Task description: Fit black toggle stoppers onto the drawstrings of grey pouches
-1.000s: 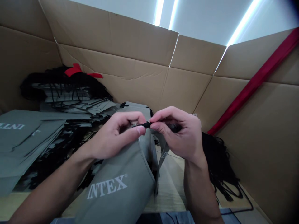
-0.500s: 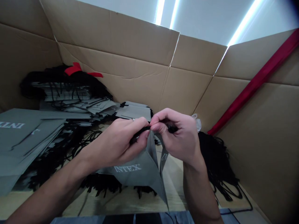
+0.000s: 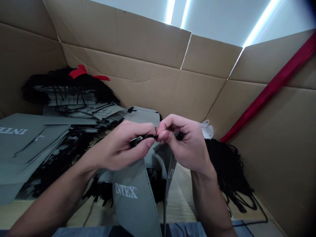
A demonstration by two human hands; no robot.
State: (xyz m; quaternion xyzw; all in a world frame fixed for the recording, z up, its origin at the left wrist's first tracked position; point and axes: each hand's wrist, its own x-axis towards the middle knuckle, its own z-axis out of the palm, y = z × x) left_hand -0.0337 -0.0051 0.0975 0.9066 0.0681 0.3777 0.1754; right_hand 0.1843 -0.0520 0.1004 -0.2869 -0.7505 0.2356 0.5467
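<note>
Between my two hands runs a short stretch of black cord (image 3: 151,136). My left hand (image 3: 125,144) is closed, pinching the cord between thumb and fingers. Just right of it, almost touching, my right hand (image 3: 186,140) pinches the cord at its fingertips, with dark material bunched in the palm. Below the hands hangs a grey bag (image 3: 135,204) printed "INTEX", its panels spread apart. Its upper edge is partly hidden by my fingers, so I cannot tell exactly how the cord meets it.
Grey printed bags (image 3: 32,138) with black cords lie stacked at left. Behind them sits a corded pile with a red ribbon (image 3: 81,71). Black cords (image 3: 227,168) are heaped at right near a clear plastic bag (image 3: 206,129). Cardboard walls (image 3: 148,75) enclose the table; a red strip (image 3: 266,89) slants across.
The grey bag's panels have swung apart and its printed panel hangs lower. My left hand has shifted slightly left, exposing more cord between the hands.
</note>
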